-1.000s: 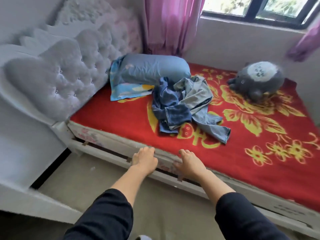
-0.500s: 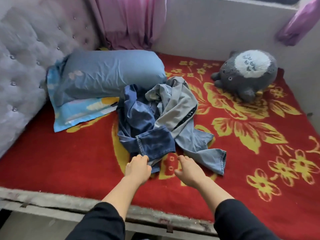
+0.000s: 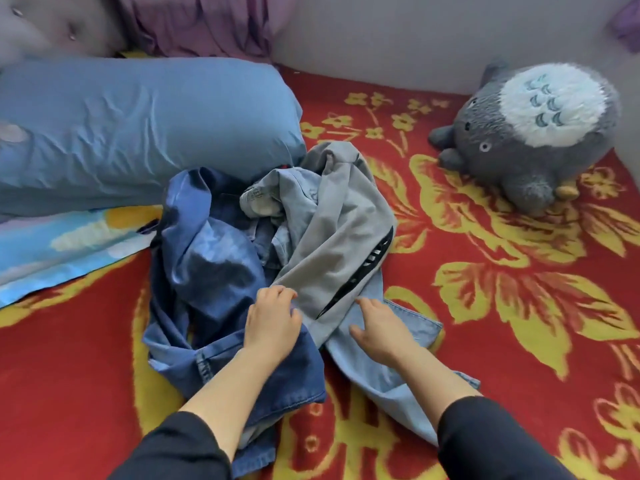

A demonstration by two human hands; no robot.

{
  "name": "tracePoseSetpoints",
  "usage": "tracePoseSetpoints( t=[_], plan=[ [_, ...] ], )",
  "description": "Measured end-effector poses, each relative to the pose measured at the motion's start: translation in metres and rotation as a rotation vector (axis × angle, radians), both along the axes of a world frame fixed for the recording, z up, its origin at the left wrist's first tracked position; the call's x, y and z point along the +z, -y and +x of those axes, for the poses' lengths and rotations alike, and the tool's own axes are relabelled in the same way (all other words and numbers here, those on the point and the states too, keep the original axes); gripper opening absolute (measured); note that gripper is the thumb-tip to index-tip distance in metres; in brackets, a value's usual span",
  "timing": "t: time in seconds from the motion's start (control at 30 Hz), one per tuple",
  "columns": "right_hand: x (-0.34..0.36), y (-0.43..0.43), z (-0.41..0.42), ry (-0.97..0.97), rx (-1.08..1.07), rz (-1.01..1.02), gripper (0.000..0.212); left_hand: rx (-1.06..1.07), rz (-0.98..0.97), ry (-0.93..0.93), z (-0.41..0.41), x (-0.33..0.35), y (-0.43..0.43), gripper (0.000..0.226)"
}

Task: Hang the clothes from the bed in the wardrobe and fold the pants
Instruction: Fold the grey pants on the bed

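Observation:
A pile of clothes lies on the red flowered bed cover [image 3: 86, 358]. It holds a dark blue denim garment [image 3: 211, 271] on the left, a grey garment with a black stripe [image 3: 339, 237] on top, and a light blue denim piece [image 3: 377, 365] underneath on the right. My left hand [image 3: 272, 323] rests over the dark denim at the grey garment's edge, fingers bent down onto the cloth. To its right, my right hand [image 3: 379, 327] lies on the grey and light denim with fingers spread. Neither hand plainly grips cloth.
A blue pillow [image 3: 138, 126] lies behind the pile on the left, over a printed light blue sheet [image 3: 69, 244]. A grey plush toy [image 3: 533, 133] sits at the back right. Purple curtain [image 3: 201, 26] and a grey wall bound the far side.
Both hands moved forward from the bed's edge onto the clothes pile. The view came closer and lower over the bed.

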State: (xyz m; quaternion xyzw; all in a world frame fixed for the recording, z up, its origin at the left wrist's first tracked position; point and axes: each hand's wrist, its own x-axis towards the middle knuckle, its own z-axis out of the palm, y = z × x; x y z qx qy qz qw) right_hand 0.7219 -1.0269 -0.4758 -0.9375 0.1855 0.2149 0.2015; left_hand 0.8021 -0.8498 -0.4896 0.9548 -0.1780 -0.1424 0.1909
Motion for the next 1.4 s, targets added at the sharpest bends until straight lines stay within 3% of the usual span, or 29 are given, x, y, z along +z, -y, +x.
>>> tracePoseSetpoints(
  t=[0.17, 0.27, 0.33, 0.43, 0.53, 0.67, 0.73, 0.8, 0.87, 0.97, 1.1, 1.2, 1.27, 1.4],
  plan=[
    [-0.038, 0.015, 0.061, 0.171, 0.131, -0.116, 0.068, 0.133, 0.042, 0.009, 0.043, -0.040, 0.013, 0.058],
    [-0.049, 0.018, 0.092, 0.221, 0.232, -0.270, 0.083, 0.201, 0.065, -0.125, 0.050, -0.048, 0.012, 0.043],
    [-0.051, 0.020, 0.108, 0.185, 0.327, -0.378, 0.071, 0.161, 0.032, -0.195, 0.048, -0.049, 0.009, 0.017],
    [-0.052, 0.026, 0.111, 0.061, 0.413, -0.362, 0.036, 0.057, -0.011, -0.208, 0.038, -0.043, 0.003, 0.029],
    [-0.039, 0.036, 0.083, 0.071, 0.116, 0.010, 0.007, 0.074, -0.066, -0.218, 0.031, -0.028, 0.001, 0.039],
    [-0.009, 0.060, 0.022, 0.201, -0.251, 0.196, 0.020, 0.107, -0.128, -0.353, 0.003, 0.005, 0.011, 0.025],
    [0.012, 0.070, -0.012, 0.159, -0.436, 0.300, 0.014, 0.057, -0.118, -0.401, -0.021, 0.023, 0.021, 0.017],
    [0.030, 0.077, -0.044, 0.080, -0.602, 0.371, 0.039, 0.037, -0.152, -0.445, -0.045, 0.039, 0.033, 0.012],
    [0.046, 0.081, -0.074, -0.022, -0.612, 0.320, 0.028, 0.023, -0.181, -0.490, -0.069, 0.053, 0.046, 0.012],
    [0.074, 0.094, -0.112, -0.104, -0.515, 0.116, 0.020, -0.048, -0.158, -0.549, -0.103, 0.066, 0.066, 0.027],
    [0.127, 0.148, -0.157, 0.111, -0.621, 0.104, 0.030, -0.152, -0.114, -0.579, -0.148, 0.084, 0.104, 0.074],
    [0.163, 0.203, -0.196, 0.236, -0.518, -0.101, 0.032, -0.048, -0.211, -0.467, -0.180, 0.103, 0.154, 0.099],
    [0.179, 0.240, -0.227, 0.225, -0.380, -0.182, 0.029, -0.047, -0.224, -0.355, -0.200, 0.111, 0.195, 0.103],
    [0.181, 0.313, -0.298, 0.150, -0.205, -0.166, 0.024, -0.138, -0.012, -0.313, -0.250, 0.113, 0.291, 0.090]
  ],
)
